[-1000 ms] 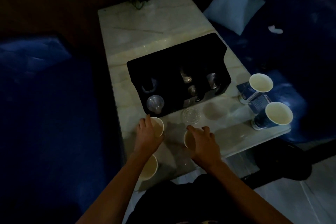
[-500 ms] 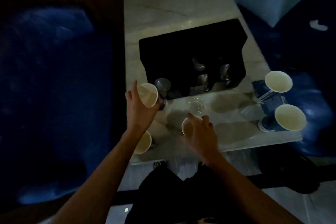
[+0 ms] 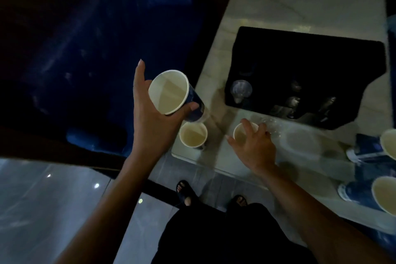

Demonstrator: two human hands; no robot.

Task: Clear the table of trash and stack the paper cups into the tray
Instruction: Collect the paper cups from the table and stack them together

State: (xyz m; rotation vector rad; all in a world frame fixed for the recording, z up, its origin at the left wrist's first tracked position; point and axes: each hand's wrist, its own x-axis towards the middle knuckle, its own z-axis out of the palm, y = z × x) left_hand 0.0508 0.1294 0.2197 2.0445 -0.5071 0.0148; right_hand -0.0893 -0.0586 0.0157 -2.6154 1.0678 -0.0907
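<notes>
A blue paper cup with a cream inside [image 3: 170, 92] is held tilted in the air by the left hand [image 3: 152, 113], whose fingers are wrapped around its wall, above the near left corner of the pale marble table [image 3: 267, 2]. A second paper cup [image 3: 193, 134] is seen upright on the table just below it. A third paper cup [image 3: 241, 134] is clasped at the rim by the right hand [image 3: 256, 148]. The black rectangular tray [image 3: 310, 60] is set further back, with two more blue cups [image 3: 385, 146] placed at the right edge.
</notes>
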